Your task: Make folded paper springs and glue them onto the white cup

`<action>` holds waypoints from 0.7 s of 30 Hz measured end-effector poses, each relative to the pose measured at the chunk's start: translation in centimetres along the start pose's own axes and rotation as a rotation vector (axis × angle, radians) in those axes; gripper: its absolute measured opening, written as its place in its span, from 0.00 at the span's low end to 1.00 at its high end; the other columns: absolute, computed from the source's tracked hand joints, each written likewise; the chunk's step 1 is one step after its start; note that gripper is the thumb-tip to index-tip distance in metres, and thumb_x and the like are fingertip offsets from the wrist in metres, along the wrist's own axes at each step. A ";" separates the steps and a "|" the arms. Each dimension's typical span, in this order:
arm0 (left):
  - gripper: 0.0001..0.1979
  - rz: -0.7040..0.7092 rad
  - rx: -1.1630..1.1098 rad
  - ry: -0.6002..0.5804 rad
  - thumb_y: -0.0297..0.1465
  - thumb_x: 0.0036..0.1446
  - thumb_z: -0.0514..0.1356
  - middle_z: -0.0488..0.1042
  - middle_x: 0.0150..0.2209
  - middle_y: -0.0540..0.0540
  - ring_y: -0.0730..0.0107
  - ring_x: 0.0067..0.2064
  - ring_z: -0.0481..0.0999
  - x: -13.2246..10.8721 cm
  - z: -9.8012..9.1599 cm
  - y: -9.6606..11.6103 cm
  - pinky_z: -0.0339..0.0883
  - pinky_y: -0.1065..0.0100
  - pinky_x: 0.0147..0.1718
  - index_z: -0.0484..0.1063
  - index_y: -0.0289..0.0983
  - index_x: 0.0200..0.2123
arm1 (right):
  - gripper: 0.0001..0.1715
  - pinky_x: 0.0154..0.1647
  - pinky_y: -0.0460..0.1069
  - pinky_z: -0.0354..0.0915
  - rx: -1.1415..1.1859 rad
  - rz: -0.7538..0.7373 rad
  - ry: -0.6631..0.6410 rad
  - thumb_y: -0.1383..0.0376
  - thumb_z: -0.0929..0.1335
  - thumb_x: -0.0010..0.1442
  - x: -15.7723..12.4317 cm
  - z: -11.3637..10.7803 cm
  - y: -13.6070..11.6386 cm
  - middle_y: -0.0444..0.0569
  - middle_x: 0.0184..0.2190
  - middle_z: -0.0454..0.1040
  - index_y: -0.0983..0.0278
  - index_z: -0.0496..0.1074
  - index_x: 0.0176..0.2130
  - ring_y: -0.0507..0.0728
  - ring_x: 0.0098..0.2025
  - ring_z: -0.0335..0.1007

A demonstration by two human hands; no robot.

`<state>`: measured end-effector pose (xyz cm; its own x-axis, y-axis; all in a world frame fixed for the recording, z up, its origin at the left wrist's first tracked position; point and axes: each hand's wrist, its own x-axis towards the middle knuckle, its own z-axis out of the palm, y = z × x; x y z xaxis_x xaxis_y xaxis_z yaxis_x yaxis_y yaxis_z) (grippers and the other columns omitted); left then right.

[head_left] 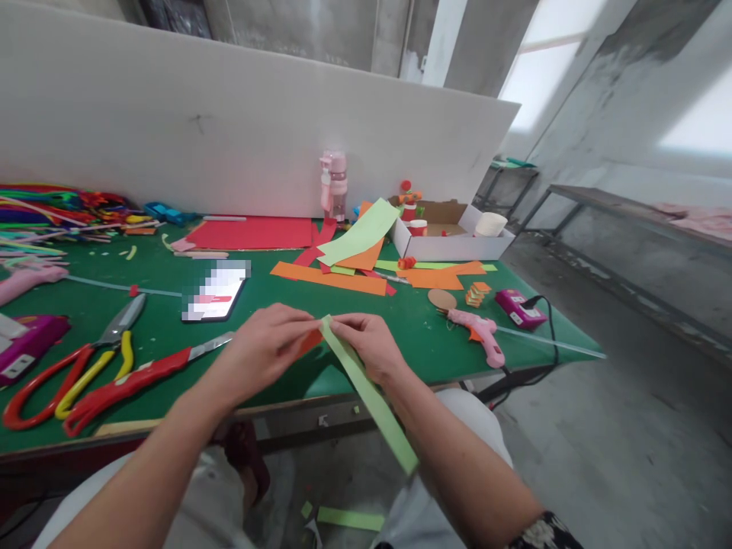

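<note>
Both my hands meet over the front edge of the green table [171, 282]. My left hand [268, 347] pinches a small orange paper piece [312, 341] against the top end of a long light-green paper strip [371, 400]. My right hand [369, 343] pinches the same end of the strip from the right. The strip hangs down diagonally over my right forearm toward my lap. Both hands have fingers pressed together.
Red scissors [123, 381] and yellow-handled scissors [106, 343] lie at the left, a phone [217, 293] behind my hands. Orange, red and green paper sheets [354, 252], a white cardboard box [451, 232], a pink glue gun [483, 335] and pipe cleaners [57, 210] crowd the table. A white board stands behind.
</note>
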<state>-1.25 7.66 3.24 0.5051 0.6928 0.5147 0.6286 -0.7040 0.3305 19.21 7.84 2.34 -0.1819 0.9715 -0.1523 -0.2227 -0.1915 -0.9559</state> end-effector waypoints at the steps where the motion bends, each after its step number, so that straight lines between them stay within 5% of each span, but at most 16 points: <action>1: 0.15 -0.033 -0.102 -0.030 0.33 0.66 0.53 0.81 0.45 0.43 0.62 0.45 0.78 -0.2 -0.7 -0.6 0.72 0.63 0.45 0.81 0.45 0.46 | 0.20 0.27 0.47 0.64 -0.003 0.034 -0.040 0.52 0.79 0.40 0.0 -0.3 -0.1 0.45 0.23 0.79 0.63 0.82 0.29 0.53 0.25 0.71; 5: 0.10 -0.112 -0.331 -0.008 0.36 0.61 0.60 0.80 0.41 0.45 0.64 0.42 0.79 -0.7 -2.4 -1.7 0.72 0.68 0.43 0.82 0.45 0.40 | 0.21 0.28 0.46 0.66 -0.003 0.149 -0.180 0.53 0.81 0.37 -0.3 -0.9 -0.5 0.45 0.23 0.79 0.63 0.83 0.29 0.52 0.25 0.72; 12: 0.11 -0.071 -0.459 -0.139 0.34 0.63 0.58 0.75 0.39 0.45 0.69 0.40 0.76 -0.7 -1.2 0.3 0.71 0.72 0.39 0.82 0.44 0.39 | 0.21 0.27 0.46 0.65 0.014 0.192 -0.209 0.55 0.81 0.35 -0.4 -0.8 -0.5 0.45 0.22 0.80 0.64 0.83 0.29 0.51 0.23 0.71; 21: 0.13 -0.124 -0.430 -0.218 0.40 0.62 0.58 0.76 0.45 0.43 0.64 0.45 0.77 -0.6 -0.6 0.1 0.71 0.67 0.45 0.81 0.43 0.33 | 0.08 0.26 0.44 0.60 -0.369 -0.064 -0.170 0.63 0.75 0.47 -0.7 -0.5 -0.3 0.42 0.20 0.77 0.64 0.81 0.31 0.50 0.23 0.68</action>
<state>-1.86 7.06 3.46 0.5827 0.7598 0.2884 0.4145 -0.5831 0.6987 19.87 7.28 2.56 -0.3410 0.9370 -0.0754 0.1145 -0.0382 -0.9927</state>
